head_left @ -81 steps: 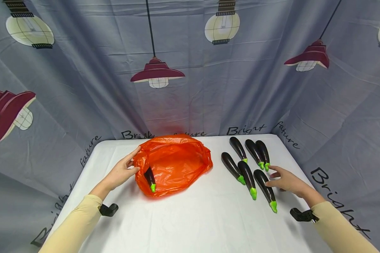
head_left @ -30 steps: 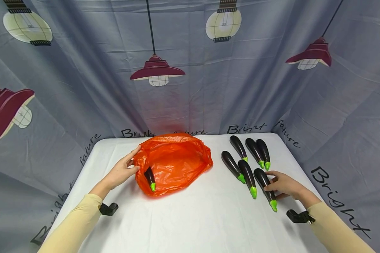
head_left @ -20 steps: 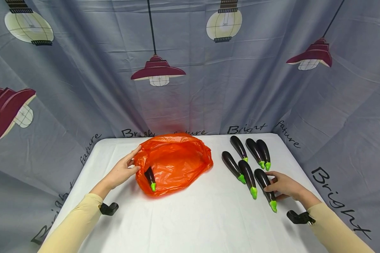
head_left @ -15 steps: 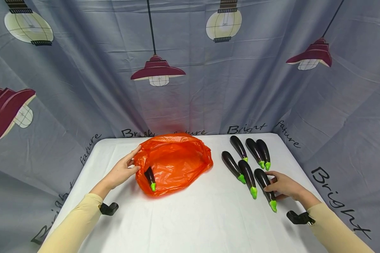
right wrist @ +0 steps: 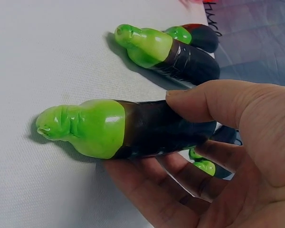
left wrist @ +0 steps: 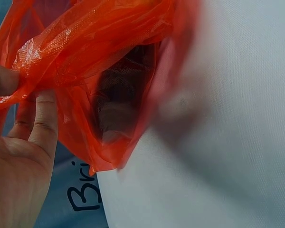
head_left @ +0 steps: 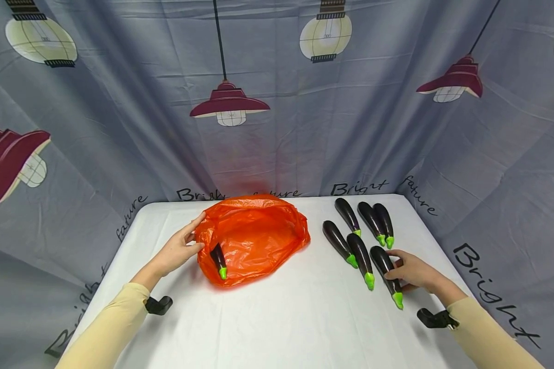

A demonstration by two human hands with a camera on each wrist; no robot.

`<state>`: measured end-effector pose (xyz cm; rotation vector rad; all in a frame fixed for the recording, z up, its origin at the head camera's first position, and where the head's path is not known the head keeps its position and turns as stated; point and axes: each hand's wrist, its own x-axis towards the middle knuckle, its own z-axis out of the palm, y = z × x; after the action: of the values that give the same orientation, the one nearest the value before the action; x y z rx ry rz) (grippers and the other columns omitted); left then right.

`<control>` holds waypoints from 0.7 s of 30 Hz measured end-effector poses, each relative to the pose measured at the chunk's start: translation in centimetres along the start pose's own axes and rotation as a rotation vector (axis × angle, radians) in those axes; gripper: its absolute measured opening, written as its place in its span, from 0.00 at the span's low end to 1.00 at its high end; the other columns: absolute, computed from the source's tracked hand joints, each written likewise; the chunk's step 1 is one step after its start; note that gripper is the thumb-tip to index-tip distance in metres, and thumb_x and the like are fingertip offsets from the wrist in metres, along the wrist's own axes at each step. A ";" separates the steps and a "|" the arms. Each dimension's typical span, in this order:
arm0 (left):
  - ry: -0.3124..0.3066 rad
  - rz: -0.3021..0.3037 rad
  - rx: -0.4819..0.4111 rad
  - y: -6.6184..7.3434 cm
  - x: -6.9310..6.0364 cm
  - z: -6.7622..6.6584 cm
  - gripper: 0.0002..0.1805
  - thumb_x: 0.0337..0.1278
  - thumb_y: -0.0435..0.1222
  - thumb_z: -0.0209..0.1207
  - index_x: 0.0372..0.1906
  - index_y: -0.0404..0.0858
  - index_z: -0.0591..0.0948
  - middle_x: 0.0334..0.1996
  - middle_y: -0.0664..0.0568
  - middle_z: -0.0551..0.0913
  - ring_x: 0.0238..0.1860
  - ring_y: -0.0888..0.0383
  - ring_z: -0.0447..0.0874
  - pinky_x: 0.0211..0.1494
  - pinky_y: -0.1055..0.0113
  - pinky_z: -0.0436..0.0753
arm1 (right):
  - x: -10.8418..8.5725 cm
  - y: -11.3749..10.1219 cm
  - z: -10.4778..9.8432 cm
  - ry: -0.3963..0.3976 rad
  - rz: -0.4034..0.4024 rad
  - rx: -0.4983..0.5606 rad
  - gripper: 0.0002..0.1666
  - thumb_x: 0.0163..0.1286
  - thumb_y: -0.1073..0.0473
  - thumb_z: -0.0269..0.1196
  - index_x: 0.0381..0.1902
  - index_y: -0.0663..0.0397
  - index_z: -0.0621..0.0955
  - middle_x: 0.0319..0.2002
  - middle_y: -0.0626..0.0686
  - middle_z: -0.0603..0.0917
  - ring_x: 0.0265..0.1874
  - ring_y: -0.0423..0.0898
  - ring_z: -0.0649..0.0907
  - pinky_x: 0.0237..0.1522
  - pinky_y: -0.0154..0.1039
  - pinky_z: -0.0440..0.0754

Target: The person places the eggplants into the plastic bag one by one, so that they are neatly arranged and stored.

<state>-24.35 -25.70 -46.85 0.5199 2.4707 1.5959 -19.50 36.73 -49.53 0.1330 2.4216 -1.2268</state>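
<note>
An orange-red plastic bag lies with its mouth spread on the left half of the table. My left hand pinches its left rim between thumb and fingers. One eggplant, dark with a green stem, rests inside the bag near that hand. On the right, my right hand grips the nearest eggplant, thumb on one side and fingers curled on the other. Its green stem end points towards me, and it appears to lie on the table. Several more eggplants lie to the left and behind it.
A white cloth covers the table. Grey-blue curtains printed with lamps and lettering rise behind the table and along both sides. Black wrist cameras sit below both hands.
My right hand has come slightly down and left from over the eggplants, and its thumb and fingers have closed round the nearest one. The left hand and the bag have stayed put.
</note>
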 end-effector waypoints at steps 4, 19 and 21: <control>0.004 -0.003 0.011 -0.1 0.1 0.1 0.44 0.70 0.29 0.59 0.83 0.56 0.54 0.81 0.43 0.51 0.74 0.37 0.64 0.65 0.60 0.74 | 0.0 0.1 0.1 0.002 -0.006 0.004 0.51 0.65 0.64 0.69 0.77 0.71 0.54 0.51 0.68 0.75 0.39 0.53 0.83 0.36 0.53 0.88; 0.009 -0.002 0.008 -0.2 0.1 0.1 0.45 0.70 0.29 0.59 0.83 0.56 0.54 0.81 0.42 0.52 0.73 0.38 0.66 0.62 0.66 0.75 | 0.2 -0.6 -1.4 0.039 0.006 0.056 0.52 0.67 0.63 0.64 0.78 0.73 0.48 0.55 0.71 0.71 0.41 0.53 0.84 0.42 0.54 0.87; 0.008 -0.005 0.006 -0.2 0.1 0.1 0.44 0.70 0.29 0.59 0.83 0.56 0.54 0.81 0.43 0.52 0.72 0.38 0.66 0.62 0.65 0.76 | 0.2 -0.8 -1.7 0.043 -0.005 0.072 0.53 0.68 0.63 0.64 0.79 0.72 0.47 0.54 0.69 0.72 0.41 0.52 0.84 0.42 0.53 0.87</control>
<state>-24.42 -25.65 -47.08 0.5093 2.4817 1.5921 -20.41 37.55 -48.17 0.1761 2.4159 -1.3267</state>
